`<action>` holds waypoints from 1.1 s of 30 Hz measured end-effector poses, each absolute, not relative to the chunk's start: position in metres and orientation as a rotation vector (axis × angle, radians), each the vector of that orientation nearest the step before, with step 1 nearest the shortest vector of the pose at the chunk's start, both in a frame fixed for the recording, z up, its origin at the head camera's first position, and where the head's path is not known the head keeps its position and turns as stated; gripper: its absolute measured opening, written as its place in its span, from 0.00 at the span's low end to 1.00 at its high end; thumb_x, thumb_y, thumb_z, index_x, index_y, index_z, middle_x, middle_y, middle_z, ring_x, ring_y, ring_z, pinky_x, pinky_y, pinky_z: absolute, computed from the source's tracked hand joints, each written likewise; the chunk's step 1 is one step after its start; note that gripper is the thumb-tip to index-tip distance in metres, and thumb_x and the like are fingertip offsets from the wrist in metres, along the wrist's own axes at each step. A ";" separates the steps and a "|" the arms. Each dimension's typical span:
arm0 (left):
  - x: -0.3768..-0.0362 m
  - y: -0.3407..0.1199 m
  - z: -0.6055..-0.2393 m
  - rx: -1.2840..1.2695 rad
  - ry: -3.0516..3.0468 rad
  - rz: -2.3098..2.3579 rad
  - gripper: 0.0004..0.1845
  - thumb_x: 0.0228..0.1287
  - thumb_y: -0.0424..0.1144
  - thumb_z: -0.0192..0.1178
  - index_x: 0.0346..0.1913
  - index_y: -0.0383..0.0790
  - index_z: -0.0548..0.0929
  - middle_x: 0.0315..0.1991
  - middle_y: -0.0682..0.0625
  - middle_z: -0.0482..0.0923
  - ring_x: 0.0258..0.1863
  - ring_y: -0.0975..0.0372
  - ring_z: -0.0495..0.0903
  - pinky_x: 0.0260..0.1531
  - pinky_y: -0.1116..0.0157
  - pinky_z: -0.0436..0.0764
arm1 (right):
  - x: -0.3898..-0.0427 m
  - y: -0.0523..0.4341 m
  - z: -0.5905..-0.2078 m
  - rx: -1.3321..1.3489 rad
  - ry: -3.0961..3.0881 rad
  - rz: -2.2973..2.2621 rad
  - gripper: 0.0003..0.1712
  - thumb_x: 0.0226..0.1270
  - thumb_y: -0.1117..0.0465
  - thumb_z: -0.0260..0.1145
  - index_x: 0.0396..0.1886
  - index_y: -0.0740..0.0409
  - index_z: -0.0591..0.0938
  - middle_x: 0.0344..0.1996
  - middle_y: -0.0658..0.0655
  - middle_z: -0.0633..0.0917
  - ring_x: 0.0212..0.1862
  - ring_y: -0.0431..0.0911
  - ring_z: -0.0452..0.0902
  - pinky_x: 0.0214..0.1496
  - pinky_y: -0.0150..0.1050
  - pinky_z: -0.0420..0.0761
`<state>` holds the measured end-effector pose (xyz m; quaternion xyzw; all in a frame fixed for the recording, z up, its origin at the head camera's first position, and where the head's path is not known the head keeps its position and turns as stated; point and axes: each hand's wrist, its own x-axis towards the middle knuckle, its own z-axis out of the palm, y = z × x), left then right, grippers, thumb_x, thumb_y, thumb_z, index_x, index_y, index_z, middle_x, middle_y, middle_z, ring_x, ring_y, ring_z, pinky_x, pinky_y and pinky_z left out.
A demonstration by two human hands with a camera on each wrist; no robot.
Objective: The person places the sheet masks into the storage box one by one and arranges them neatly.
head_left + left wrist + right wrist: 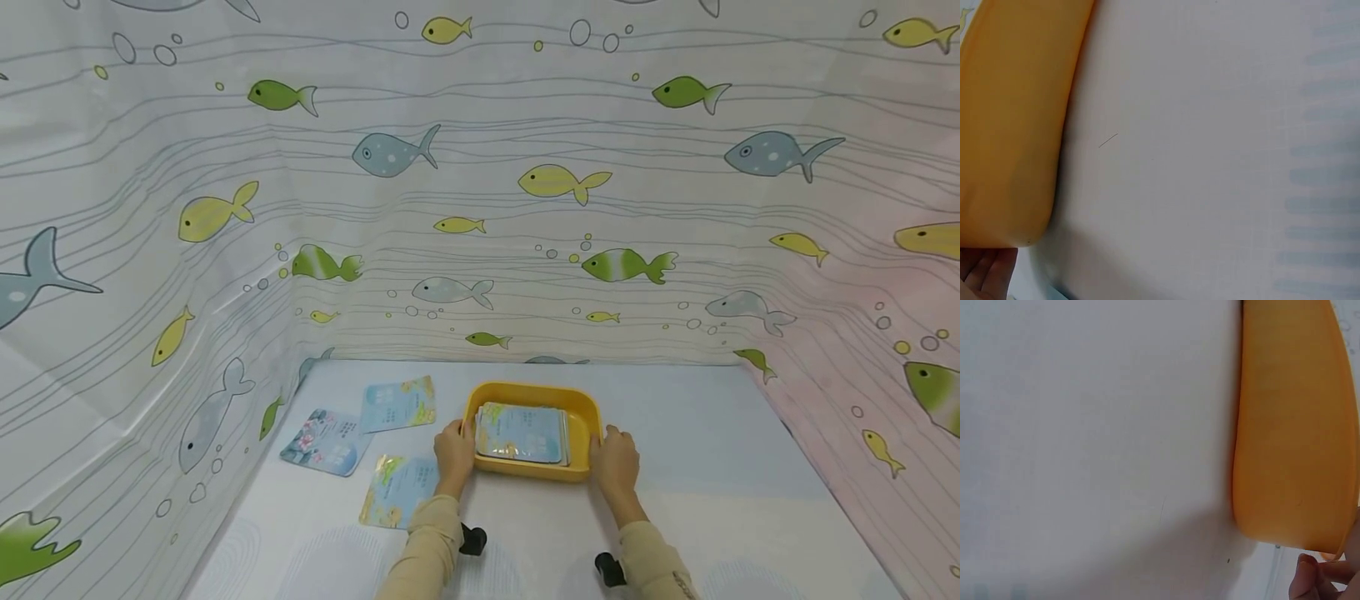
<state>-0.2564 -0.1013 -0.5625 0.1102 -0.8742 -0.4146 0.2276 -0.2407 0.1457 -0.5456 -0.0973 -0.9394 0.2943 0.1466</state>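
Note:
A yellow plastic tray sits on the table between the two hands. Inside it, toward the left, lies a stack of flat light-blue packets; the tray's right part shows its bare bottom. My left hand grips the tray's left end, and my right hand holds the right end by its rim. In the left wrist view, the fingers lie against the tray's end below its corner. The right wrist view has the thumb and fingers at the rim beside the tray's wall.
Left of the tray are three loose packets: a blue one at the back, a flowered one farther left, and another partly behind the left forearm. Fish-patterned sheeting walls in the white table at the back and sides.

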 end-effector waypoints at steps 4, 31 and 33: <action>-0.256 -0.100 -0.562 0.319 -2.399 -1.152 0.09 0.64 0.32 0.57 0.37 0.26 0.84 0.30 0.37 0.83 0.29 0.47 0.82 0.30 0.53 0.81 | -0.244 0.147 -0.548 -0.258 -2.722 0.842 0.12 0.60 0.65 0.60 0.32 0.74 0.81 0.25 0.67 0.81 0.29 0.59 0.78 0.30 0.54 0.77; -0.207 -0.145 -0.573 0.230 -2.241 -1.305 0.15 0.69 0.37 0.54 0.32 0.27 0.83 0.20 0.45 0.82 0.17 0.62 0.81 0.19 0.70 0.78 | -0.247 0.145 -0.543 -0.265 -2.816 0.890 0.23 0.62 0.70 0.58 0.57 0.75 0.72 0.40 0.76 0.79 0.39 0.68 0.78 0.33 0.56 0.80; -0.201 -0.152 -0.573 0.258 -2.255 -1.307 0.15 0.68 0.37 0.54 0.34 0.26 0.83 0.20 0.45 0.82 0.17 0.62 0.80 0.19 0.71 0.78 | -0.247 0.145 -0.544 -0.271 -2.814 0.896 0.23 0.62 0.70 0.58 0.57 0.75 0.72 0.40 0.75 0.79 0.38 0.68 0.78 0.33 0.56 0.80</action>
